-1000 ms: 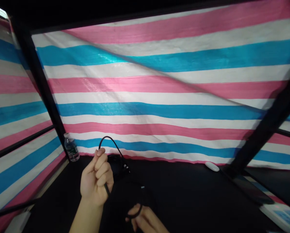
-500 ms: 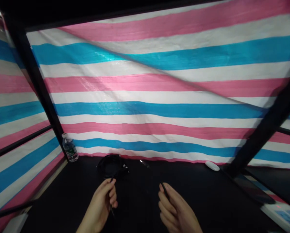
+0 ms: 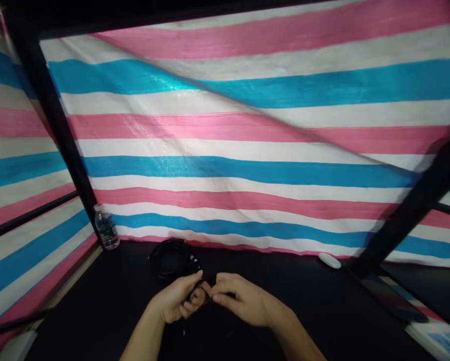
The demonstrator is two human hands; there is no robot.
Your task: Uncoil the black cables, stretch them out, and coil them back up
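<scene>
Centrally, low in the view, shows the left hand [image 3: 174, 301] and the right hand [image 3: 243, 300] meeting fingertip to fingertip just above a black table [image 3: 322, 311]. Pinches a thin black cable [image 3: 206, 300] with both, thumb and forefinger of each closed on it from opposite sides, the remaining fingers curled loosely underneath. Keeps the two grips almost touching, a hold suited to fine work on one short stretch rather than to carrying or pulling. Leaves the exact part held hard to make out, black cable against black table.

Just behind the hands, shows a coil of black cable [image 3: 171, 258] lying flat near the back of the table, close enough for an easy reach.

Further left, has a clear water bottle [image 3: 106, 227] standing upright in the back corner beside a black frame post [image 3: 59, 130], well apart from the hands and out of their way. Off to the right, has a small white oval object [image 3: 329, 259] at the foot of the backdrop, also well apart.

Closes off the back and the left side with a striped tarp [image 3: 247, 150] in pink, white and blue bands, stretched behind the frame and walling in the work space.
</scene>
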